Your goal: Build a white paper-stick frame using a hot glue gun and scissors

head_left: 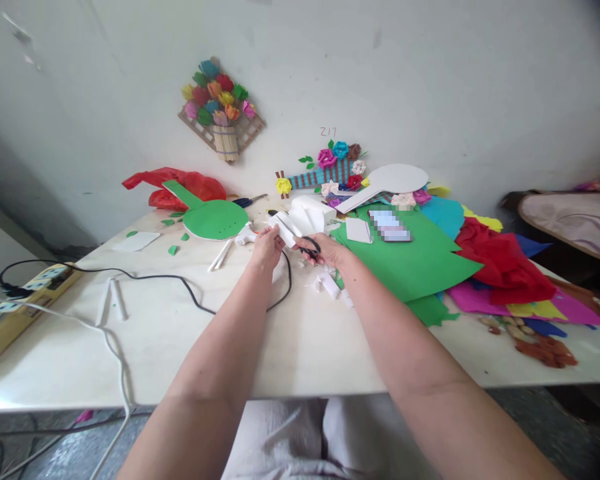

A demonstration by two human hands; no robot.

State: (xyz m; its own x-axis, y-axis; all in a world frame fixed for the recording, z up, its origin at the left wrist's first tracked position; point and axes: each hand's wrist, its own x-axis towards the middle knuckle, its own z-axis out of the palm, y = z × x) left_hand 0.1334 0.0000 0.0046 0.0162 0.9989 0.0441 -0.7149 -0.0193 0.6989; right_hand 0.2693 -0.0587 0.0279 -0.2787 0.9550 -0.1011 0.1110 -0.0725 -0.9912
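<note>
Fingers of my left hand [267, 247] pinch a small strip of white paper [285, 233] above the middle of the table. My right hand [326, 248] is closed on black-handled scissors [310, 247], whose blades are largely hidden near the paper. Crumpled white paper [307, 215] lies just beyond both hands. Small white scraps [330, 285] are on the table below my right hand. A white glue gun [245, 234] rests left of my left hand, beside two white sticks [221, 255]. The green banjo-shaped cutout [215, 220] lies farther left.
Green sheets [405, 267], a phone [390, 225] and a white cutout [398, 179] lie to the right, by coloured paper [505, 260]. A black cable [180, 275] crosses the table from a power strip [30, 303]. Paper flowers [220, 93] hang on the wall.
</note>
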